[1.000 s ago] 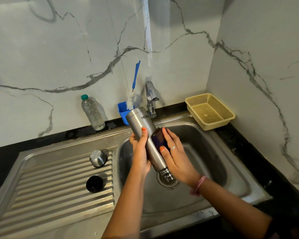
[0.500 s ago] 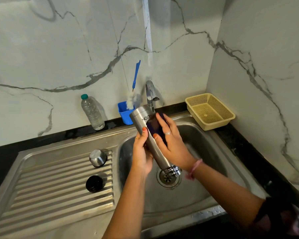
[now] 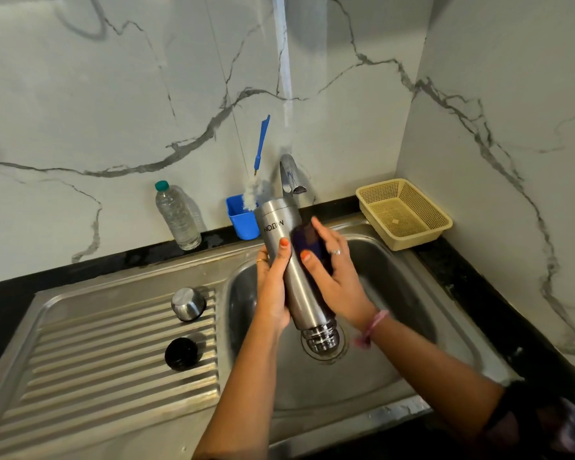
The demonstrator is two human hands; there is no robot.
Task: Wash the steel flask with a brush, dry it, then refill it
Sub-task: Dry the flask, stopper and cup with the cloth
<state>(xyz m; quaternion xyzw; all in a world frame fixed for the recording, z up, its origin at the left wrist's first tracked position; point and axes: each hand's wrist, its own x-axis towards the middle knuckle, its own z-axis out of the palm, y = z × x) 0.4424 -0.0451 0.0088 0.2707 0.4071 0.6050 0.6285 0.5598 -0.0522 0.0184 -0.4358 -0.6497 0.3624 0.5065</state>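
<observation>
Over the sink basin (image 3: pixel 395 343) I hold the steel flask (image 3: pixel 279 234) upside down, its threaded mouth pointing at the drain. My left hand (image 3: pixel 271 287) grips the flask's body from the left. My right hand (image 3: pixel 332 273) presses a dark purple scrub pad (image 3: pixel 307 240) against the flask's right side, thumb curled on the pad. A bottle brush (image 3: pixel 258 171) with a blue handle stands in a blue cup (image 3: pixel 241 220) behind the flask. The flask's steel cap (image 3: pixel 187 303) and black inner lid (image 3: pixel 181 353) lie on the ribbed drainboard.
A tap (image 3: pixel 289 174) rises behind the basin, right above the flask's base. A clear plastic water bottle (image 3: pixel 178 217) stands on the black counter at the wall. A yellow mesh basket (image 3: pixel 404 217) sits in the right corner. The drainboard (image 3: pixel 97 376) stretches left.
My right hand slid the scrub pad up the flask from its middle toward the base. The flask itself shifted slightly toward the tap.
</observation>
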